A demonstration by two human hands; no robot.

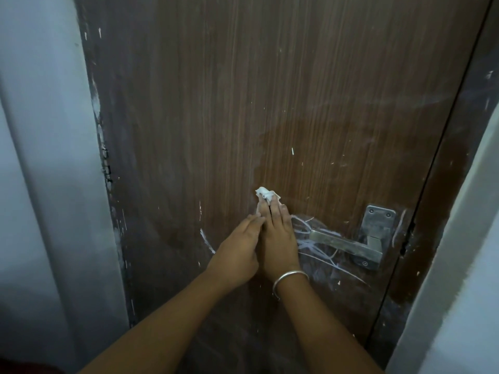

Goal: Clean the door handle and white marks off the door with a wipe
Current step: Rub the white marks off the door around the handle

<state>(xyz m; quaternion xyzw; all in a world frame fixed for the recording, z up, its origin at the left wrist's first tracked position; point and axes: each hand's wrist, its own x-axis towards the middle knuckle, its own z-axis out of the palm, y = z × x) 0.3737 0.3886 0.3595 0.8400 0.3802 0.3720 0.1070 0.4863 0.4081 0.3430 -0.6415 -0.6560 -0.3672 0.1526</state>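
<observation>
Pressing a small crumpled wipe flat against the door with the straight fingers of the right hand, no curl or pinch visible, just left of the door handle and toward the door's right edge. Resting the left hand open alongside, with straight fingers laid against the side of the right hand, holding nothing. Wearing a metal bangle on the right wrist.

Facing a tangle of white marks just beside the right hand, looping around and under the lever, plus a curved stroke below and left of the hands and scattered flecks higher up.

Judging by looks: soft, limp, featherlight, probably damp, given a darker sheen on the wood above. Likely to roll up or shred under hard rubbing, so worth folding to a fresh face and backing with flat fingertips rather than pinching by a corner. Expect no weight to manage and little risk beyond bunching.

For the lever, seemingly stiff, smooth metal fixed at a backplate near the right edge: wrap the wipe round the bar and draw along it, gripping lightly to avoid pushing it down. Cannot tell how stubborn the marks will prove.
</observation>
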